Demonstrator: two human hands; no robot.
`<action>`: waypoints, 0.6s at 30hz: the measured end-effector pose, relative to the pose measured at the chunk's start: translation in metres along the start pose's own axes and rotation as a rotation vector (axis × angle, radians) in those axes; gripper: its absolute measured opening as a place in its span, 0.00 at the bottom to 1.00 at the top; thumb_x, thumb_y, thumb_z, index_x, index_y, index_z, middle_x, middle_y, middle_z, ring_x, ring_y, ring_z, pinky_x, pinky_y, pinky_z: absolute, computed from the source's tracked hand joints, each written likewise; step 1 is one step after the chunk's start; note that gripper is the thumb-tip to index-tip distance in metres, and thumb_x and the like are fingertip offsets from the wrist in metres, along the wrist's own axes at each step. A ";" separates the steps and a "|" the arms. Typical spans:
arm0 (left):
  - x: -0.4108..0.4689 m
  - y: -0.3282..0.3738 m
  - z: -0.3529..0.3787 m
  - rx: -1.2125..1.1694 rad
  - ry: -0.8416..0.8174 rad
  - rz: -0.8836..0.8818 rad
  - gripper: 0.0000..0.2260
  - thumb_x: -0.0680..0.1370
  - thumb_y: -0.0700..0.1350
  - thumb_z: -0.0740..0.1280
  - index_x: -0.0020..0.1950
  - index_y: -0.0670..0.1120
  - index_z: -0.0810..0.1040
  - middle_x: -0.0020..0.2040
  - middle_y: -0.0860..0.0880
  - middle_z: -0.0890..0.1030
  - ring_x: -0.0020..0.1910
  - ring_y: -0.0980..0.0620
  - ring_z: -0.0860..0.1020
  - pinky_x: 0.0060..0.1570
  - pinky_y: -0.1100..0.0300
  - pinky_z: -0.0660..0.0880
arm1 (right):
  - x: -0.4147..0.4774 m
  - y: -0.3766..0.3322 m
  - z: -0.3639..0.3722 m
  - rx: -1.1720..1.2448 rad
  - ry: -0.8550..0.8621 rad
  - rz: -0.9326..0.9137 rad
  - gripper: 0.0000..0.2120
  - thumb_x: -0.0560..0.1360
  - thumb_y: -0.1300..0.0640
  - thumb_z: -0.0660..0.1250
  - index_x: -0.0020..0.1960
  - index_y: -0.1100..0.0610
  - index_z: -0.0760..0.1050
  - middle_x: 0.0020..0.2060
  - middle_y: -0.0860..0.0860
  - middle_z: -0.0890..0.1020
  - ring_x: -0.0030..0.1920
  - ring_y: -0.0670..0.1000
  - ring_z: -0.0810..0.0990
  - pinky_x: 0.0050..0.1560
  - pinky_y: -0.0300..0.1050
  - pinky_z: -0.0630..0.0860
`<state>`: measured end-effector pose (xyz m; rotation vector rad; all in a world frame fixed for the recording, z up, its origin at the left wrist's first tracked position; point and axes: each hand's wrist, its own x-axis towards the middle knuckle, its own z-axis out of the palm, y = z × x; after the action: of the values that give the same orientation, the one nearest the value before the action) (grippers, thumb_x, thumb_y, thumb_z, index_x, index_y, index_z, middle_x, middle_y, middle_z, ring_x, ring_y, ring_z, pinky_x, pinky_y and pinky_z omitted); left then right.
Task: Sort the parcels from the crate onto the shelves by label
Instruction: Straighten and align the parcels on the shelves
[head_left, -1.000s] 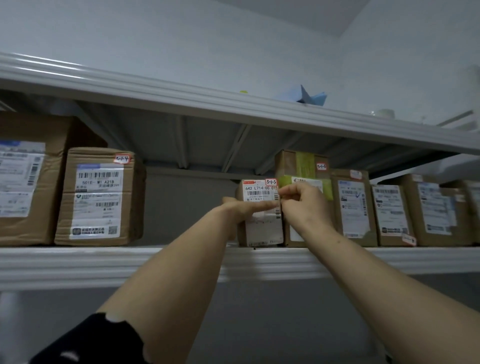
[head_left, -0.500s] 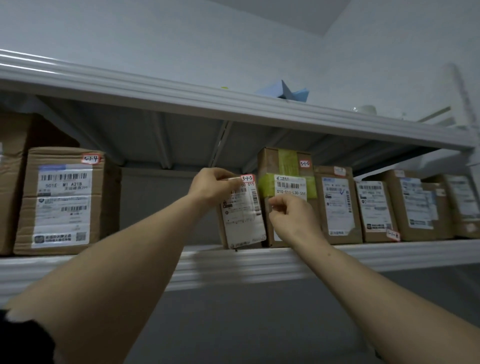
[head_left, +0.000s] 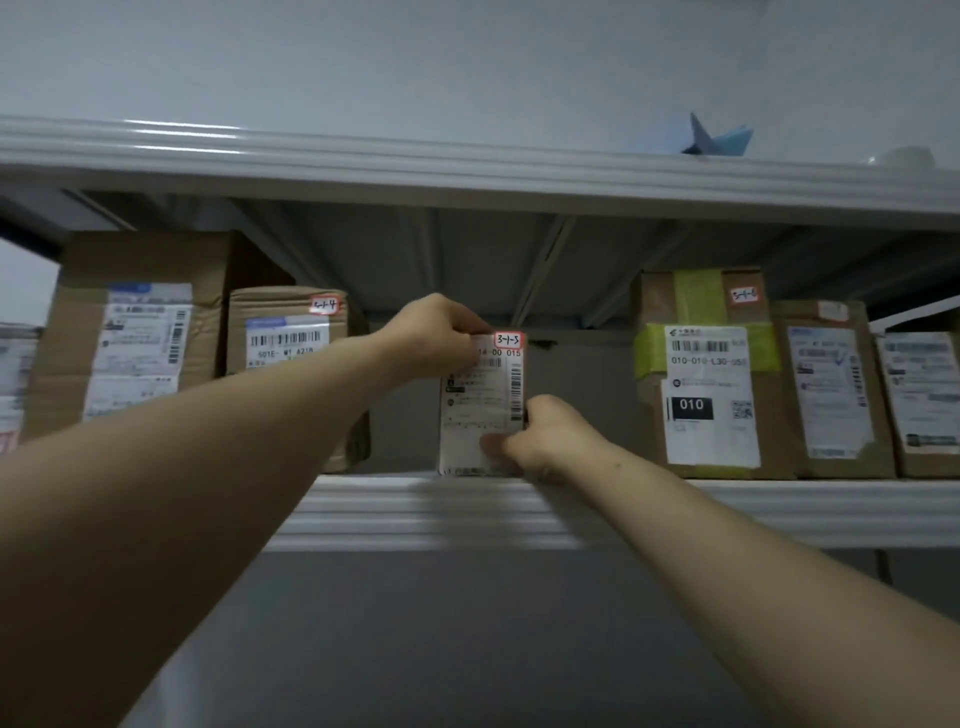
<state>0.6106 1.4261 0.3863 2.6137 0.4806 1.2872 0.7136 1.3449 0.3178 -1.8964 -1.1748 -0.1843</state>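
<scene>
My left hand (head_left: 436, 338) grips the top left corner of the small upright parcel (head_left: 480, 410), a narrow box faced with a smooth white printed label and a red-edged tag reading 3-1-5. My right hand (head_left: 545, 436) pinches its lower right edge with curled fingers. The parcel stands between my hands on the ribbed white metal shelf (head_left: 415, 512), with a creased brown cardboard box (head_left: 291, 332) left of my left hand and a brown box banded with yellow-green tape (head_left: 706, 374) right of my right.
</scene>
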 end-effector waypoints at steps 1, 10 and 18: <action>-0.003 -0.005 -0.007 0.084 -0.020 0.013 0.18 0.77 0.39 0.65 0.67 0.50 0.75 0.56 0.50 0.78 0.51 0.55 0.75 0.47 0.62 0.73 | 0.001 -0.004 0.006 0.011 -0.020 -0.004 0.15 0.72 0.55 0.71 0.58 0.57 0.77 0.54 0.53 0.82 0.55 0.54 0.80 0.58 0.51 0.77; -0.015 -0.029 -0.038 0.773 -0.079 0.165 0.20 0.73 0.44 0.65 0.66 0.51 0.73 0.58 0.49 0.78 0.56 0.48 0.76 0.49 0.56 0.72 | 0.007 -0.033 0.039 -0.033 -0.058 -0.068 0.17 0.72 0.54 0.72 0.58 0.57 0.75 0.57 0.54 0.80 0.58 0.55 0.78 0.60 0.49 0.75; -0.017 -0.052 -0.067 0.621 0.317 0.093 0.35 0.72 0.43 0.65 0.77 0.48 0.55 0.77 0.45 0.58 0.77 0.49 0.50 0.75 0.48 0.38 | 0.011 -0.039 0.047 -0.047 -0.095 -0.046 0.20 0.71 0.51 0.73 0.60 0.57 0.75 0.58 0.52 0.79 0.58 0.54 0.78 0.61 0.46 0.74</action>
<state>0.5370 1.4695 0.3984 2.9355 0.9534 1.8415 0.6746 1.3931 0.3184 -1.9383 -1.2886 -0.1485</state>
